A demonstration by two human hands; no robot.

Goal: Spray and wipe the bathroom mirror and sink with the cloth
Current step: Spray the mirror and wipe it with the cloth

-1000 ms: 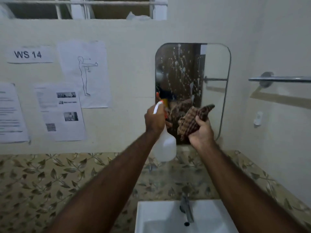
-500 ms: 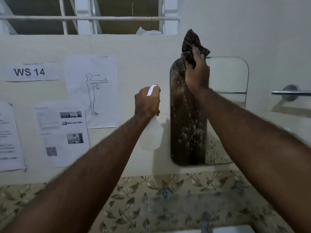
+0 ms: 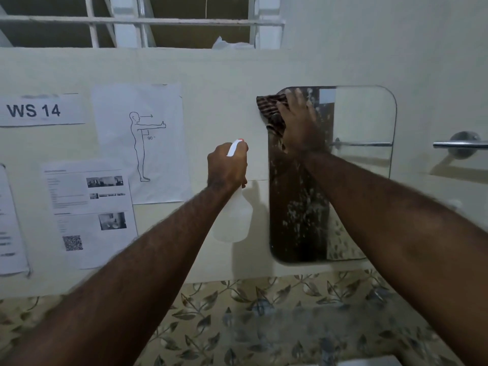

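Note:
A rounded wall mirror (image 3: 361,180) hangs right of centre, its left half speckled with white spray drops. My right hand (image 3: 299,120) presses a dark checked cloth (image 3: 272,109) flat against the mirror's top left corner; part of the cloth sticks out past the mirror's edge onto the wall. My left hand (image 3: 227,165) grips the neck of a translucent white spray bottle (image 3: 232,217) with a white and red trigger, held just left of the mirror. Only a white sliver of the sink (image 3: 369,361) shows at the bottom edge.
Printed sheets (image 3: 140,143) and a "WS 14" label (image 3: 34,110) are taped to the cream wall on the left. A chrome towel bar (image 3: 460,145) sticks out at right. Leaf-patterned tiles (image 3: 237,313) run below the mirror. A barred opening (image 3: 142,22) sits above.
My right hand brought the cloth up from the mirror's lower part past its top edge, then down onto the top left corner. The spray bottle moved left, off the mirror. The view tilted upward.

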